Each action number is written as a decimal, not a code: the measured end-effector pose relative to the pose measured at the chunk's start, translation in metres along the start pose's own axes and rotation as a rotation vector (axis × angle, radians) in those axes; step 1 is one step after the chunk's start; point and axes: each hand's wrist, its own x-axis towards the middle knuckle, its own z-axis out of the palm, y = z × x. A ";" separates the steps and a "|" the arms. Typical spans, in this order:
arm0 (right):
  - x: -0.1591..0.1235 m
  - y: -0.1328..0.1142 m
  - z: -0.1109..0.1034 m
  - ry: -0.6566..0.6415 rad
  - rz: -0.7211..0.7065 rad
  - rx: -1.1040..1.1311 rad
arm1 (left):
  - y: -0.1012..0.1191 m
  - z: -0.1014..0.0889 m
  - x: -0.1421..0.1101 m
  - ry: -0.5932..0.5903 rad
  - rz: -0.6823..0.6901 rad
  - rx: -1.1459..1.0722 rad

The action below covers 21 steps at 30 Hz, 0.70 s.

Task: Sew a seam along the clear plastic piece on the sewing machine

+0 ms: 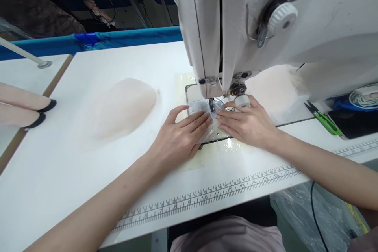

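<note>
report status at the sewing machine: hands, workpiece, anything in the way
Left hand on the pale workpiece. Right hand opposite, close to the presser foot. Workpiece at the foot. Green snips lie right, apart from both hands.

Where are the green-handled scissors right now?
In the head view, the green-handled scissors lie toward the right edge, on the white table, at the left side of a flat black object and right of the right hand.

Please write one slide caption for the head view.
Left hand on sheer material, right hand close by, at a sewing machine.
</note>
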 end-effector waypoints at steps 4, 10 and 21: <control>0.001 0.001 0.000 0.001 0.013 0.012 | -0.002 0.002 0.000 -0.003 0.001 -0.012; 0.002 0.002 0.001 0.008 0.007 -0.001 | -0.004 0.002 0.001 -0.016 -0.009 -0.020; 0.004 0.002 0.000 0.001 0.026 0.011 | -0.007 0.004 0.005 -0.005 -0.009 0.002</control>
